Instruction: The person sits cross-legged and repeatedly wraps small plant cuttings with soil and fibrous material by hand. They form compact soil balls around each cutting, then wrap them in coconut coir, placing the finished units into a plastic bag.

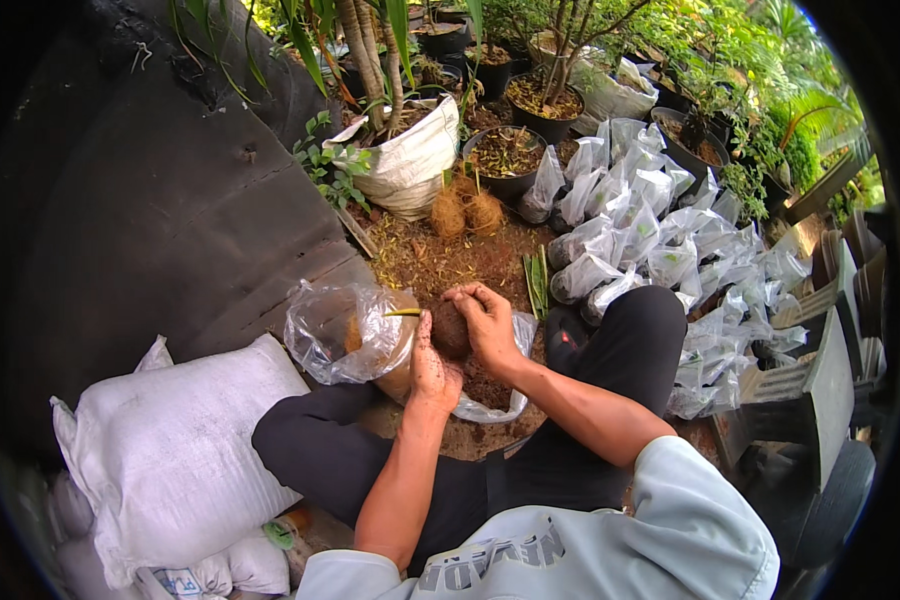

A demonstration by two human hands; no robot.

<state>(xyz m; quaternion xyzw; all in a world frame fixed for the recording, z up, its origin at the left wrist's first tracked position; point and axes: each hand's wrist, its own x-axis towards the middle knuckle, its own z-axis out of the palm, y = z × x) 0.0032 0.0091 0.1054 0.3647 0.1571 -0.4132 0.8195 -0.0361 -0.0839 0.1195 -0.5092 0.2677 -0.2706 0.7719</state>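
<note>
Head view, looking down on a person seated on the ground [440,260] with legs crossed, dark trousers, light shirt.

Both hands meet over the lap around a brown fibre ball [451,330]. The ball sits between the palms, above a clear bag [495,400] spread open on the lap with brown fibre in it.

Left hand [432,370]: edge-on to the camera, palm pressed against the ball's left side, fingers close together and pointing up. Whether the fingertips curl round the far side cannot be told.

Right hand [485,322]: lies over the top and right of the ball, fingers [462,296] curled down and pressed together on it, thumb side toward the camera.

Just left of the hands stands a second clear bag [345,335], puffed open, holding brown fibre; a thin yellow-green stem [403,313] lies across its mouth. It is touching or nearly touching the left hand; which, I cannot tell.

Surroundings:
- White sacks [170,440], stacked at the person's left, near the left knee.
- Dark tarp [150,190] fills the upper left.
- Two husk balls [467,212] lie on the ground ahead, side by side, beside a black pot [503,160].
- A white sack planter [410,160] with a plant stands left of that pot.
- Many filled clear bags [650,240] are heaped to the right, from beside the right knee up to the pots.
- Green strips [537,280] lie on the ground between the husk balls and the heap.
</note>
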